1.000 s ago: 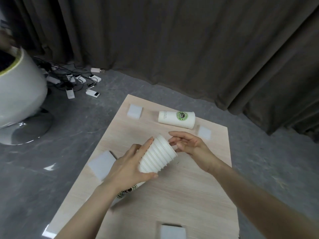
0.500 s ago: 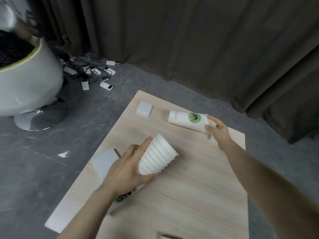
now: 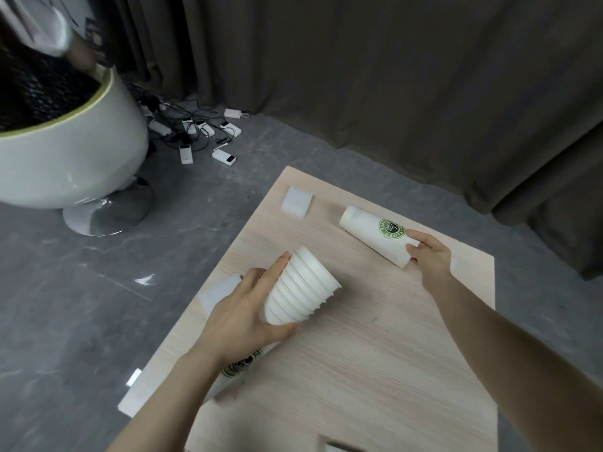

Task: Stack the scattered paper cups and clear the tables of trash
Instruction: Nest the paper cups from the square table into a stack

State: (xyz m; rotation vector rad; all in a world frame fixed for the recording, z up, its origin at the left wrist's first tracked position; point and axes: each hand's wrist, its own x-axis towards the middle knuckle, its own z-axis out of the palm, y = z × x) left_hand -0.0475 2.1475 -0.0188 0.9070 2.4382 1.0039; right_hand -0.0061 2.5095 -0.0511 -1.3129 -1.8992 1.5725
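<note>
My left hand grips a nested stack of white paper cups, held tilted above the middle of the light wooden table, rims pointing up and to the right. A single white paper cup with a green logo lies on its side near the table's far edge. My right hand holds that cup at its open rim end, fingers curled round the rim. The lower part of the stack shows a green logo under my left wrist.
White foam pads lie on the table: one at the far left corner, one beside my left hand, others at the near edges. A white egg chair stands on the grey floor at left, with chargers and cables behind it. Dark curtains hang behind.
My right hand left the stack, reached to the far edge and took hold of the lying cup, which has turned slightly. The left hand keeps the stack in place. The view shifted left.
</note>
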